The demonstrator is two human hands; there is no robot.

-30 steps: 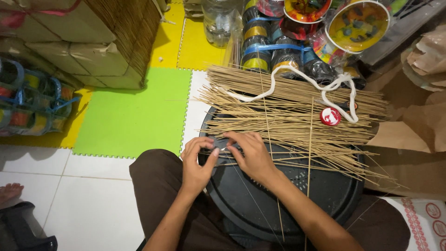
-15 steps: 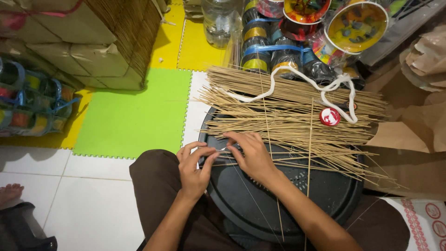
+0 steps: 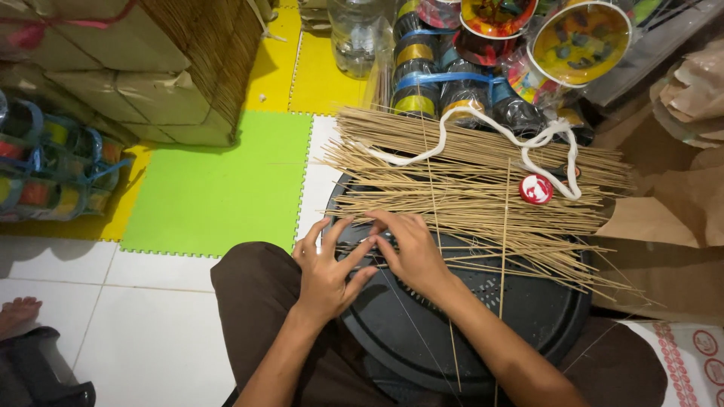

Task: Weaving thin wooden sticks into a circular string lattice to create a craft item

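Seated person, brown trousers (image 3: 256, 294), a round black tray (image 3: 483, 332) on the lap.

Left hand (image 3: 326, 265): fingers spread wide, palm down at the tray's near-left rim, fingertips touching a thin stick that lies crosswise there. Nothing is clasped.

Right hand (image 3: 411, 252): fingers half curled, pressing on the same stick just beside the left hand. Whether it pinches the stick cannot be told.

Bundle of thin bamboo sticks (image 3: 467, 185): pale tan, lying crosswise over the far half of the tray and running off its right edge, loose ends fanned out. A few single sticks lie lengthwise across the heap.

White cord (image 3: 483, 124): looped over the top of the bundle.

Small red-and-white round cap (image 3: 535, 188): resting on the sticks, right of centre, by the cord's loop.

Floor: white tiles near, then a green foam mat (image 3: 219, 188) to the left, yellow mat beyond.

Far left: cardboard boxes (image 3: 128, 68). Far centre: clear plastic bottle (image 3: 358, 34) and stacked rolls banded in blue tape (image 3: 430, 75). Far right: brown paper (image 3: 679, 173).
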